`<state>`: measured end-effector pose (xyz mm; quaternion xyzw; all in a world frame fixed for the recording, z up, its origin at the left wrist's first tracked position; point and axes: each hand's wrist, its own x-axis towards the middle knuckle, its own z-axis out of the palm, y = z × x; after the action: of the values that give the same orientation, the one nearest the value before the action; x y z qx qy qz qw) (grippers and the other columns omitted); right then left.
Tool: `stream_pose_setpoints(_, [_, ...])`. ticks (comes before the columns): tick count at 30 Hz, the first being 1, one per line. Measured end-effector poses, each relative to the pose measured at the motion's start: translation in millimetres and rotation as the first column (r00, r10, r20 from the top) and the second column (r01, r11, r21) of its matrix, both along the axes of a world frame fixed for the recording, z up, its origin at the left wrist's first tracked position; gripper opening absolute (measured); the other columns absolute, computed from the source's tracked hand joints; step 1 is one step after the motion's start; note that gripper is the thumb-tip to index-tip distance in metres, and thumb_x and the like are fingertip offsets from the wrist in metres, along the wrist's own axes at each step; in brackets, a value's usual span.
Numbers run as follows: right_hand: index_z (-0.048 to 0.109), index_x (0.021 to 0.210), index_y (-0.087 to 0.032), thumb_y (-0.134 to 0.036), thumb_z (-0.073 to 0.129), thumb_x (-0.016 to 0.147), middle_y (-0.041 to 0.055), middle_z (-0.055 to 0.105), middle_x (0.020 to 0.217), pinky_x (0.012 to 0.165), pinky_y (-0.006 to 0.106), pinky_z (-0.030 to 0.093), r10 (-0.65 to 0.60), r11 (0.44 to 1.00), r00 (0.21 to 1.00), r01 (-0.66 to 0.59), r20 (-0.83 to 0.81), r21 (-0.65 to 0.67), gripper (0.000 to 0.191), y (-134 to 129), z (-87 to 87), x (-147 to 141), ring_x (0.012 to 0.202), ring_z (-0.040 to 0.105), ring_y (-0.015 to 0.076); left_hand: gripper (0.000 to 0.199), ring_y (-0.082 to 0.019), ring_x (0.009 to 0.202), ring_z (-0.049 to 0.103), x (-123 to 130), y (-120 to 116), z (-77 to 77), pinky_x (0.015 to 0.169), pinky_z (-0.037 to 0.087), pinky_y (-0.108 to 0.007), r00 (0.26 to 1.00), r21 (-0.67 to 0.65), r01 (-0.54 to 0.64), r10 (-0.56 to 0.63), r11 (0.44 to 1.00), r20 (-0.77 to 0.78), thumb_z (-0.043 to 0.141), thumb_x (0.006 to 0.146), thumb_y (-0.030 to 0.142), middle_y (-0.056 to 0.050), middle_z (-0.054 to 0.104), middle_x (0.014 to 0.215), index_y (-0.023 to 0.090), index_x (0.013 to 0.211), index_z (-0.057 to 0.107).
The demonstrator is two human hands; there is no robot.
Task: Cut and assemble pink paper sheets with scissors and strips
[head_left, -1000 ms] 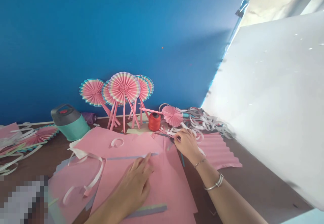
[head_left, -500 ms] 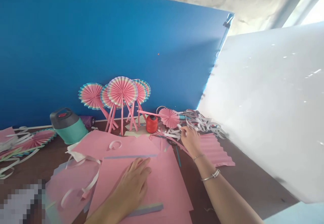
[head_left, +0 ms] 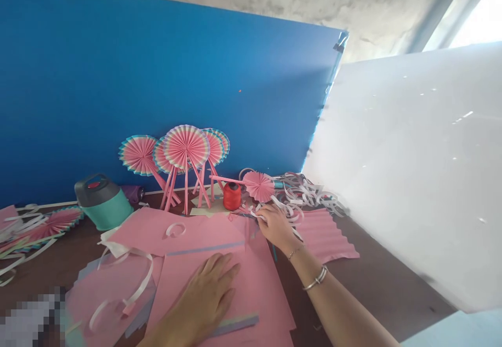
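Note:
My left hand (head_left: 212, 289) lies flat with spread fingers on a pink paper sheet (head_left: 270, 305). A blue-grey strip (head_left: 207, 249) runs along the sheet's far edge, and a grey-and-yellow striped piece (head_left: 237, 325) lies beside the hand. Bent over the table to the right, my right hand (head_left: 276, 225) has its fingers closed on a thin white strip (head_left: 257, 215), partly hidden by them. Close to it are a pink pleated paper fan (head_left: 259, 186), a red thread spool (head_left: 232, 196) and a pleated pink sheet (head_left: 325, 234).
Several finished paper fans (head_left: 186, 146) lean against the blue panel (head_left: 117, 75). A teal container with a dark lid (head_left: 107, 208) stands at left. Curled white strips (head_left: 314, 193) pile up at the back right, beside a white panel (head_left: 411, 169).
My right hand has moved left and toward me with the white strip, away from the strip pile. My left hand stays flat on the pink sheet. The view has shifted slightly.

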<state>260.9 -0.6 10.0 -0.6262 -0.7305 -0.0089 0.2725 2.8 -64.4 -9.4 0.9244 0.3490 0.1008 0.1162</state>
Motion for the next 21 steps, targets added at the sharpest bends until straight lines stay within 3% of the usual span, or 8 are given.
stream_pose_setpoints(4, [0.066, 0.091, -0.018, -0.009, 0.050, 0.080, 0.0048, 0.066, 0.094, 0.085, 0.032, 0.041, 0.124, 0.992, 0.992, -0.124, -0.019, -0.034, 0.021, -3.5, -2.8, -8.2, 0.093, 0.056, 0.0187, 0.043, -0.025, 0.127, 0.041, -0.3, 0.2, -0.7, 0.105, 0.037, -0.045, 0.999, 0.021, 0.026, -0.027, 0.999, 0.035, 0.037, 0.094, 0.037, -0.002, 0.046, 0.139, 0.033, 0.137, 0.040])
stream_pose_setpoints(7, [0.065, 0.095, -0.017, -0.009, 0.047, 0.081, 0.0066, 0.063, 0.102, 0.086, 0.032, 0.043, 0.154, 0.988, 0.987, -0.153, -0.045, 0.016, 0.025, -2.9, -5.4, -8.1, 0.096, 0.056, 0.0178, 0.040, -0.024, 0.126, 0.042, 0.0, 1.3, 2.7, 0.105, 0.038, -0.044, 0.999, 0.030, 0.032, -0.033, 0.999, 0.028, 0.038, 0.094, 0.036, -0.004, 0.049, 0.138, 0.028, 0.132, 0.046])
stream_pose_setpoints(10, [0.066, 0.094, -0.018, -0.008, 0.044, 0.081, 0.0082, 0.061, 0.106, 0.087, 0.034, 0.043, 0.069, 0.988, 0.996, -0.061, -0.052, 0.140, 0.028, -0.3, -4.5, -1.2, 0.099, 0.054, 0.0194, 0.036, -0.023, 0.125, 0.044, -0.2, 2.5, 6.4, 0.105, 0.039, -0.043, 0.998, 0.053, 0.051, -0.052, 0.997, 0.021, 0.039, 0.093, 0.034, -0.004, 0.049, 0.137, 0.025, 0.127, 0.051])
stream_pose_setpoints(14, [0.067, 0.088, -0.017, -0.008, 0.045, 0.079, 0.0086, 0.063, 0.092, 0.085, 0.036, 0.042, -0.090, 0.959, 0.994, 0.102, -0.059, 0.262, 0.026, 3.6, -1.3, 12.7, 0.092, 0.054, 0.0221, 0.035, -0.023, 0.124, 0.045, -1.5, 3.6, 6.4, 0.104, 0.041, -0.044, 0.997, 0.091, 0.067, -0.070, 0.994, 0.028, 0.041, 0.093, 0.033, -0.004, 0.050, 0.137, 0.025, 0.124, 0.053])
stream_pose_setpoints(17, [0.067, 0.086, -0.017, -0.009, 0.045, 0.080, 0.0079, 0.064, 0.087, 0.083, 0.034, 0.042, -0.144, 0.956, 0.988, 0.155, -0.062, 0.249, 0.025, 4.8, -1.1, 16.8, 0.088, 0.055, 0.0218, 0.035, -0.023, 0.126, 0.043, -2.7, 4.3, 4.0, 0.104, 0.040, -0.044, 0.997, 0.097, 0.069, -0.073, 0.993, 0.034, 0.041, 0.093, 0.033, -0.003, 0.048, 0.138, 0.027, 0.126, 0.052])
stream_pose_setpoints(21, [0.067, 0.091, -0.020, -0.011, 0.046, 0.081, 0.0060, 0.067, 0.094, 0.085, 0.033, 0.039, -0.125, 0.984, 0.992, 0.127, -0.024, 0.126, 0.025, 2.8, -2.9, 9.3, 0.092, 0.056, 0.0214, 0.036, -0.024, 0.129, 0.039, -3.8, 5.5, 2.2, 0.104, 0.039, -0.044, 0.996, 0.097, 0.069, -0.075, 0.993, 0.055, 0.041, 0.093, 0.034, 0.000, 0.047, 0.140, 0.030, 0.127, 0.051])
